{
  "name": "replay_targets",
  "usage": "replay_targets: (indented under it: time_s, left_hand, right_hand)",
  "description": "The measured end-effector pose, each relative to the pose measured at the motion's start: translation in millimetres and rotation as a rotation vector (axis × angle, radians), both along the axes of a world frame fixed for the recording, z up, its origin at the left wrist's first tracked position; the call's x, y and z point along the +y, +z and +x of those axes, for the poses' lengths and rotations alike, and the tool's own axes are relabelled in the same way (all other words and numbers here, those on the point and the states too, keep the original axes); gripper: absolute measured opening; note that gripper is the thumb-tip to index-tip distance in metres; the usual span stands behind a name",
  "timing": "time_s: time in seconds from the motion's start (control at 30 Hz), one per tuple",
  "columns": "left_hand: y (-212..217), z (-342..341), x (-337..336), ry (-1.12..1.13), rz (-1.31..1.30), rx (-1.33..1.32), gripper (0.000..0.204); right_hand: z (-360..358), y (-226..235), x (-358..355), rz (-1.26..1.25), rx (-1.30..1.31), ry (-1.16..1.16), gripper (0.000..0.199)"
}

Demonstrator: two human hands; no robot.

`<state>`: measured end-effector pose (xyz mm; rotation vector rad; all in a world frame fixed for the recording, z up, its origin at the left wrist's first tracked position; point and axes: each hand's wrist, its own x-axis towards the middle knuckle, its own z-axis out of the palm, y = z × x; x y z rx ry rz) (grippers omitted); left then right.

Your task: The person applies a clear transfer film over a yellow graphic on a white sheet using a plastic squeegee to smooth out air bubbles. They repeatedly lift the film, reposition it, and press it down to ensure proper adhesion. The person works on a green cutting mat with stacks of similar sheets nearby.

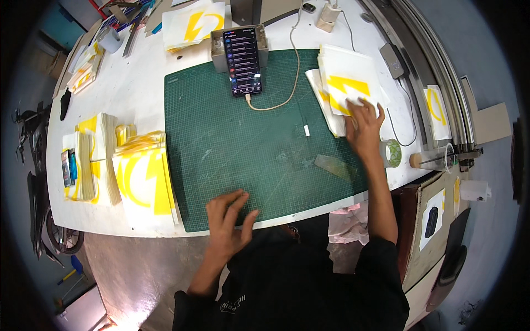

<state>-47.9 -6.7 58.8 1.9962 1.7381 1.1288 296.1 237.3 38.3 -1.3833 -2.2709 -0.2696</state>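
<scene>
At the right of the green cutting mat (248, 149), a stack of white sheets printed in yellow (345, 69) lies partly on the mat. My right hand (364, 124) reaches over the stack's near corner, fingers spread and fingertips at the top sheet; whether they pinch it I cannot tell. Over the mat's front edge, my left hand (226, 223) hovers with its fingers apart and slightly bent, holding nothing. A clear plastic strip (335, 167) and a small white piece (307, 131) rest on the mat between my hands.
A phone (243, 60) leans on a grey box at the mat's far edge, its cable (292, 83) crossing the mat. Printed stacks (142, 182) stand on the left. A green tape roll (392, 153) and a clear cup (439, 160) sit near the right edge, beside metal rails.
</scene>
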Motion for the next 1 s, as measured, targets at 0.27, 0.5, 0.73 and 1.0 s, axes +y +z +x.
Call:
replay_targets:
  time_s: [0.27,0.5,0.73,1.0]
  left_hand:
    - [-27.3,30.0,54.9,0.071,-0.387,-1.151,0.033]
    - [-29.1,-10.5,60.7,0.096,-0.515,-1.25,0.038]
    - [-22.1,-20.7,43.6,0.038,-0.375,-1.268,0.041]
    - [-33.6,-34.4,46.2,-0.004,-0.442,-0.94,0.028]
  right_hand:
    - [-89.1,-3.1,-137.6,0.121,0.131,0.37,0.026]
    - [-89.9,-4.9,-153.6,-0.341,0.71,0.089,0.035]
    - [-91.1,-8.8,-134.2,-0.941,1.364,-0.003,0.01]
    - [-49.3,9.0,-131.0,-1.019,1.31,0.166,0.013]
